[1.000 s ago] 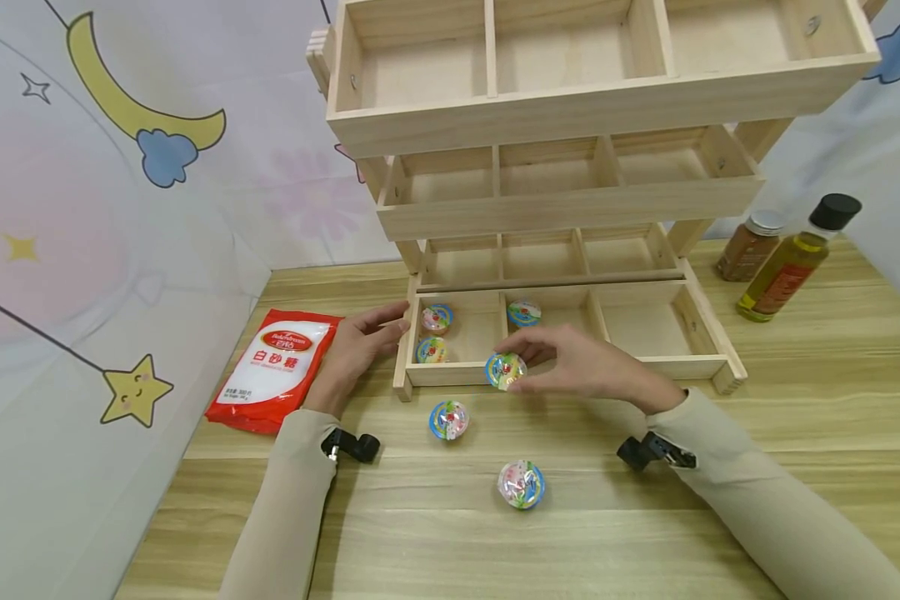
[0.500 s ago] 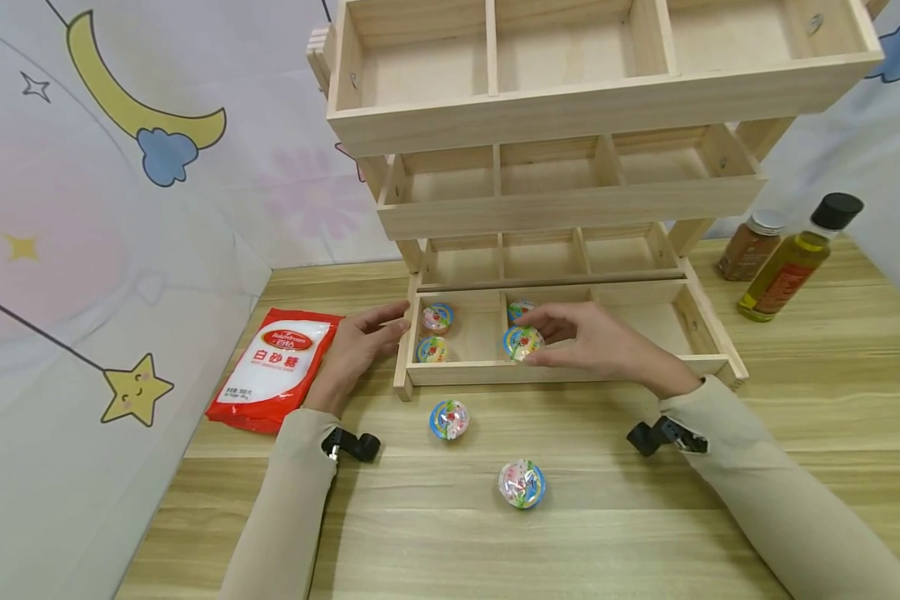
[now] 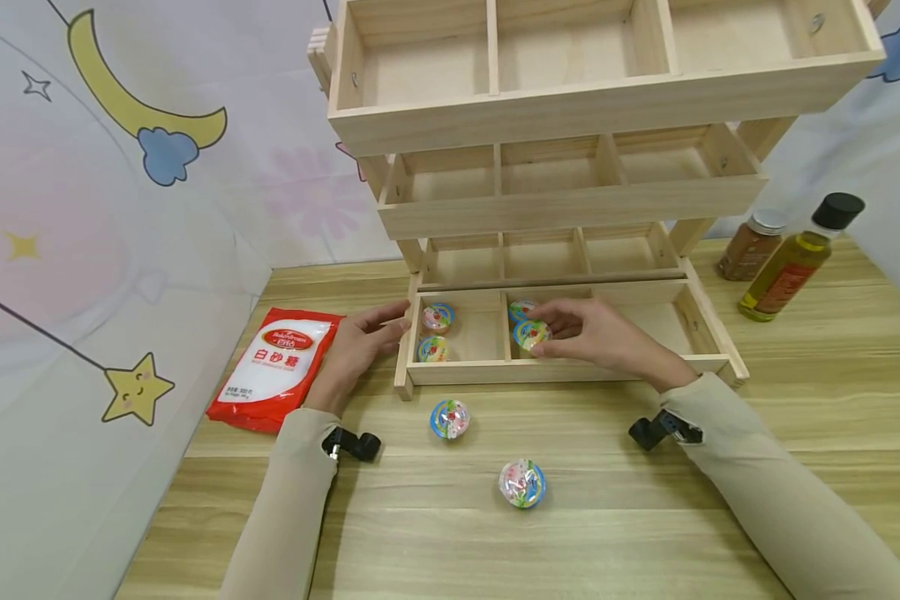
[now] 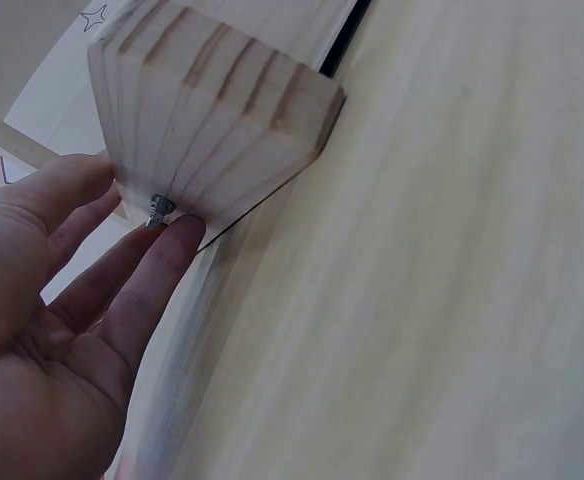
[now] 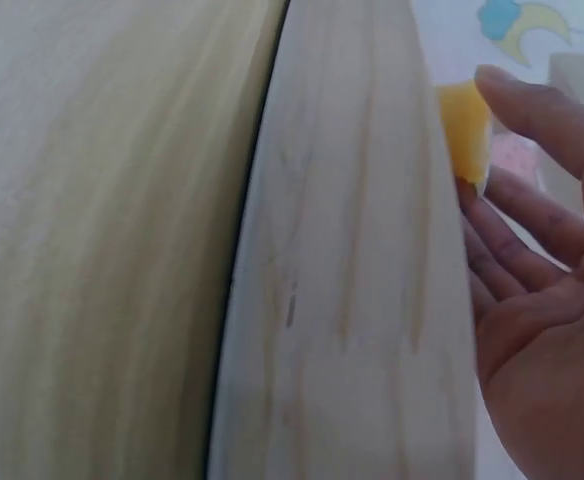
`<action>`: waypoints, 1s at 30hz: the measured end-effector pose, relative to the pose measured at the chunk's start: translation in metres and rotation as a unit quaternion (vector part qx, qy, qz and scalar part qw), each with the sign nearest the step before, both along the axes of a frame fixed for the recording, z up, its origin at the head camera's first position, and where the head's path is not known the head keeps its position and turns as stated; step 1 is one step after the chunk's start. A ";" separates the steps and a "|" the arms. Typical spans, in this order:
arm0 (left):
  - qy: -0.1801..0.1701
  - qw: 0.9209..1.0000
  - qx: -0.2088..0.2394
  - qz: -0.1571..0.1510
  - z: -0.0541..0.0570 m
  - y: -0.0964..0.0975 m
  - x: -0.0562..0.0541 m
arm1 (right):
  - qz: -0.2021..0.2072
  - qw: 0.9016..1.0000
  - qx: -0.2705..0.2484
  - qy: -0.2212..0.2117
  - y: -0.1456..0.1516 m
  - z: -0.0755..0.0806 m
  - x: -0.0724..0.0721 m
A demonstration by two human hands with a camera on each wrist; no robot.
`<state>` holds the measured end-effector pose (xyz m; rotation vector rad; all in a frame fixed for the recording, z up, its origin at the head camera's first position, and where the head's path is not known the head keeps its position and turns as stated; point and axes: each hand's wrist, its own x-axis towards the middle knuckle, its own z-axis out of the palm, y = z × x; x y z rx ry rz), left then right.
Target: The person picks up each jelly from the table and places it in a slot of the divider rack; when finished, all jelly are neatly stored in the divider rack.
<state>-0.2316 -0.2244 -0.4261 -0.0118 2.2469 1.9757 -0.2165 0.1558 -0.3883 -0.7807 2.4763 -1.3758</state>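
Observation:
My right hand [image 3: 592, 337] pinches a jelly cup [image 3: 531, 334] between thumb and fingers, inside the middle compartment of the wooden rack's bottom tray [image 3: 570, 372]. In the right wrist view the held jelly cup [image 5: 464, 132] shows its yellow side, partly behind the tray's front board [image 5: 352, 250]. Another jelly cup [image 3: 521, 310] lies just behind it, partly covered. The left compartment holds a pink-topped jelly cup [image 3: 437, 317] and a yellow-topped one [image 3: 432, 349]. With fingers extended, my left hand [image 3: 356, 354] touches the rack's left end [image 4: 202, 90], beside a metal bolt [image 4: 159, 208].
Two jelly cups, one nearer the rack [image 3: 450, 419] and one closer to me [image 3: 522, 483], lie on the table. A red and white sugar bag [image 3: 277, 367] lies left. An oil bottle [image 3: 787, 271] and a brown jar [image 3: 752, 246] stand right. Upper trays [image 3: 570, 208] overhang the bottom one.
My right hand has carried its jelly cup from in front of the tray, over the front board and slightly right, into the middle compartment. The left hand has stayed in place.

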 end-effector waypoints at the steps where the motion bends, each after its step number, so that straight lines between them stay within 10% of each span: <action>1: 0.000 1.000 0.000 -0.001 0.000 0.000 0.000 | -0.001 1.000 0.001 0.001 0.000 -0.001 -0.001; 30: 0.005 1.000 0.002 -0.002 -0.001 0.000 0.000 | -0.024 0.999 0.031 0.016 -0.006 -0.013 -0.009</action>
